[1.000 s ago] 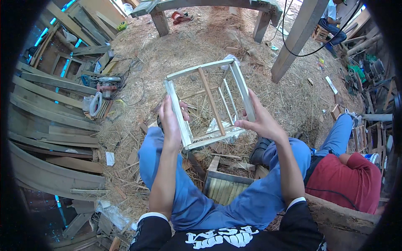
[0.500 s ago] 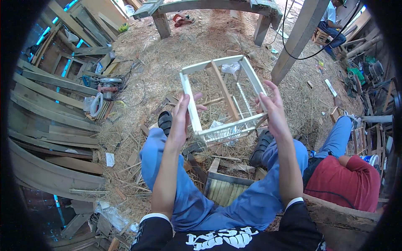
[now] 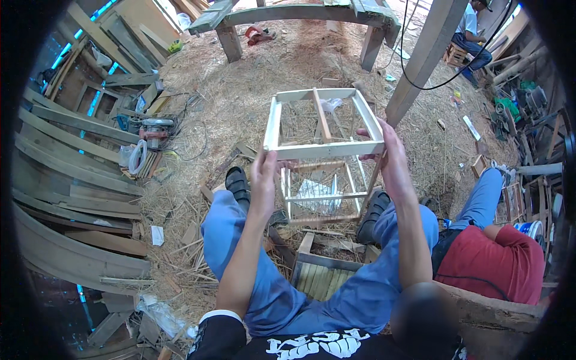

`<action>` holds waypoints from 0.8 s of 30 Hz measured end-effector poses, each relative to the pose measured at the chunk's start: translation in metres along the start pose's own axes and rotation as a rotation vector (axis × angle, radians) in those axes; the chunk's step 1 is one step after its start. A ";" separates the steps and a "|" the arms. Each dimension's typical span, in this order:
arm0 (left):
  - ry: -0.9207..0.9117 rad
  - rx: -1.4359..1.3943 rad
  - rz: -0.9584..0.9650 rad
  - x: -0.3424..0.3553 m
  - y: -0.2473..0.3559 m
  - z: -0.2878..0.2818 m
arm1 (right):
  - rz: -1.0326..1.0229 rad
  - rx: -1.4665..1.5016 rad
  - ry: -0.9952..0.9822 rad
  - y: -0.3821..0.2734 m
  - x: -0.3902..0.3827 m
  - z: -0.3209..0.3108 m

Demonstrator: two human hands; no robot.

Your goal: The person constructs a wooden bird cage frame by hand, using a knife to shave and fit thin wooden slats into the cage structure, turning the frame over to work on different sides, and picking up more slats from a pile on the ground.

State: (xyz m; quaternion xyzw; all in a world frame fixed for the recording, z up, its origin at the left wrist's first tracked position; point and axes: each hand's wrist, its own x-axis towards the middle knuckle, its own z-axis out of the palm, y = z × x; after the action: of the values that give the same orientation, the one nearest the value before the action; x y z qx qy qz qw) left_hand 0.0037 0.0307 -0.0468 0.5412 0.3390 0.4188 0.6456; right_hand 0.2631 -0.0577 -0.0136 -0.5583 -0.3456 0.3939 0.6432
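Between my two hands is a box-shaped wooden frame [image 3: 327,150] of pale strips, held above my knees. A brown crossbar [image 3: 321,117] runs across its upper opening. Below, its lower rails and thin uprights show, with the litter visible through them. My left hand [image 3: 263,174] is closed at the near left corner, thumb on the outside and fingers partly behind the wood. My right hand [image 3: 393,159] grips the near right corner, some fingertips showing inside. A slatted wooden piece [image 3: 321,276] lies between my legs.
Wood shavings and offcuts cover the floor. A rough bench [image 3: 288,13] stands ahead, a post [image 3: 426,66] at right. A circular saw [image 3: 157,132] sits left beside stacked planks [image 3: 78,162]. A person in red [image 3: 492,264] is close on my right; another person [image 3: 471,39] sits far right.
The frame has been tilted and turned in my hands. Its near rail is now higher and plain, and the lower rails show beneath it. Both hands keep hold at the sides.
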 end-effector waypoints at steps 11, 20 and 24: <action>0.226 -0.031 0.355 -0.001 0.011 0.009 | -0.406 -0.316 -0.173 0.012 -0.009 0.009; 0.474 -0.136 0.321 0.002 0.018 -0.009 | -0.483 -0.567 -0.207 0.024 -0.022 0.019; 0.472 -0.104 0.078 0.004 0.015 -0.012 | -0.379 -0.412 -0.165 0.028 -0.028 0.026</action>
State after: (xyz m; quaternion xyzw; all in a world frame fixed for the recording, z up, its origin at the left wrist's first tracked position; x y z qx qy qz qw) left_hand -0.0080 0.0402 -0.0344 0.4073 0.4371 0.5752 0.5588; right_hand 0.2244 -0.0689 -0.0379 -0.5686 -0.5675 0.2324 0.5483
